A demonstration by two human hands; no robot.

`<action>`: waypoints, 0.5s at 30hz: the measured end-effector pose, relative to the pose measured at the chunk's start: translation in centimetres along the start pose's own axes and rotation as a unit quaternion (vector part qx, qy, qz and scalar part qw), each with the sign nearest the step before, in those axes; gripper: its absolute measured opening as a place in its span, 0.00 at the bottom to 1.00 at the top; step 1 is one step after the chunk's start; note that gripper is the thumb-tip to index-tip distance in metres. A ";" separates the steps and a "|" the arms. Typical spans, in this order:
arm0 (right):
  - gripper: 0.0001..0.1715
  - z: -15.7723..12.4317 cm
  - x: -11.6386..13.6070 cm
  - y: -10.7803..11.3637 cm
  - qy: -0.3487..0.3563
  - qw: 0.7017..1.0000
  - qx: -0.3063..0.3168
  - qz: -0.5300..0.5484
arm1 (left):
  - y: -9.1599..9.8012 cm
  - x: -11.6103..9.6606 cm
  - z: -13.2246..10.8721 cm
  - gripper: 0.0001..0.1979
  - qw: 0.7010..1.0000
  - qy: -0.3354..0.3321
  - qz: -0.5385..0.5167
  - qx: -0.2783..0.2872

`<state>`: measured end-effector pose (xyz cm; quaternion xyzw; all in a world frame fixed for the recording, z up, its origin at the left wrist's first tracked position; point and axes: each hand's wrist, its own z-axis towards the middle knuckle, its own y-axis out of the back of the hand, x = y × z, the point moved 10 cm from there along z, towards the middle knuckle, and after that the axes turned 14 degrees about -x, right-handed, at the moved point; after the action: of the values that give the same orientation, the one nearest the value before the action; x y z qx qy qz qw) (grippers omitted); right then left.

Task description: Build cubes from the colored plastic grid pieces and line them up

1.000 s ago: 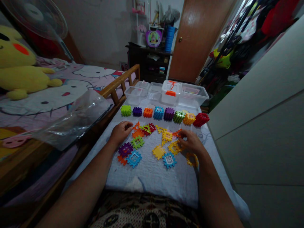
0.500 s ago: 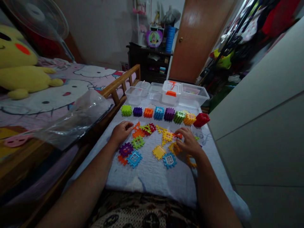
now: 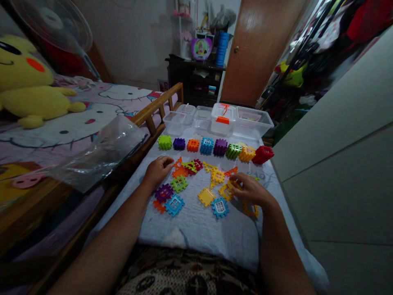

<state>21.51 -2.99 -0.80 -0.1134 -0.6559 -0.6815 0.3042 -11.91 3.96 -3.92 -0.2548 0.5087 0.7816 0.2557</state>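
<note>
My left hand [image 3: 160, 169] rests on the cloth-covered table, its fingers loosely curled and apart, beside orange notched plastic building pieces [image 3: 179, 170]. No piece shows in it. My right hand [image 3: 252, 189] hovers with fingers spread over a yellow frame piece [image 3: 226, 191]; contact is hard to tell. Just beyond its fingertips lies an orange triangular piece [image 3: 231, 171]. Nearer me are a solid yellow square [image 3: 206, 197] and a blue window piece [image 3: 220, 207]. On the left lie a green window piece [image 3: 179, 184], a purple one [image 3: 163, 192] and another blue one [image 3: 175, 205].
Behind the loose pieces runs a row of stacks sorted by colour, from lime green [image 3: 165, 142] to red [image 3: 263, 154]. Clear plastic boxes [image 3: 223, 123] line the far edge. A wooden bed rail [image 3: 156, 108] borders the left, a pale cabinet [image 3: 340, 176] the right.
My right hand has shifted slightly toward me and to the right, off the orange triangular piece, which now shows fully. My left hand keeps its place. The view has tilted a little.
</note>
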 end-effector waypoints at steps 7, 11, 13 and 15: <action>0.11 0.7 -2.2 1.4 -0.063 0.994 -0.090 0.027 | 0.0 -0.1 0.0 0.13 1.000 -0.008 0.007 0.000; 0.19 0.8 -3.5 1.3 -0.100 0.986 -0.111 0.076 | -0.2 0.0 0.0 0.13 1.000 -0.008 0.002 0.005; 0.19 0.8 -3.8 1.2 -0.091 0.989 -0.109 0.045 | -0.2 0.0 0.0 0.13 1.000 -0.006 -0.003 0.009; 0.19 0.8 -3.8 1.5 -0.059 0.990 -0.126 -0.003 | -0.2 0.0 0.1 0.13 1.000 -0.005 -0.006 0.009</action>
<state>25.12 -1.15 -1.58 -0.1887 -0.5821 -0.7517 0.2460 -11.79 4.07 -3.99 -0.2520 0.5127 0.7767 0.2652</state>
